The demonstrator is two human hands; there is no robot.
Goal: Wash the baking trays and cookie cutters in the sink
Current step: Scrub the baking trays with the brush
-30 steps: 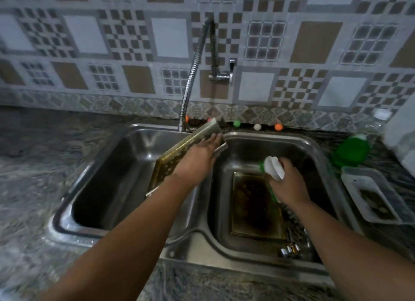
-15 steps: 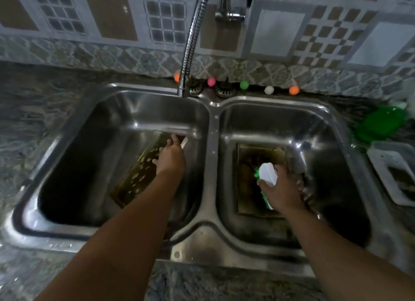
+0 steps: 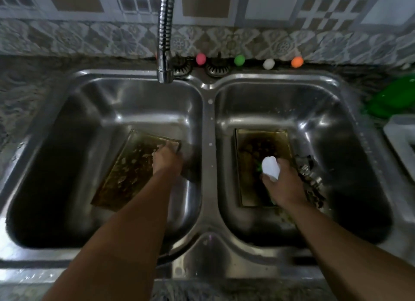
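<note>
Your left hand [image 3: 167,160] grips the far right corner of a greasy baking tray [image 3: 130,174] that lies in the left basin [image 3: 67,147], tilted toward ten o'clock from your wrist; how the fingers curl under the rim is not clear, but the tray's edge sits in them. Your right hand [image 3: 284,186] is closed round a green bottle with a white cap [image 3: 270,167], held over the second baking tray [image 3: 253,156], which lies flat on the floor of the right basin [image 3: 350,143]. At three o'clock from that hand, touching the tray's right edge, a dark heap of metal pieces [image 3: 311,179] is probably the cookie cutters, though it is too murky to count or tell their shapes. You look to be at the very start of washing: both trays are still crusted brown, no water shows under the tap spout [image 3: 165,73] at twelve o'clock, and no suds appear. The next move likely calls for tipping the bottle so the cap points down at a tray and squeezing, then swinging the spout over it. Most of the bottle's body is hidden by your hand, so its contents are a guess. At two o'clock a green object [image 3: 390,100] and a white container [image 3: 402,141] are cut off by the frame edge.
</note>
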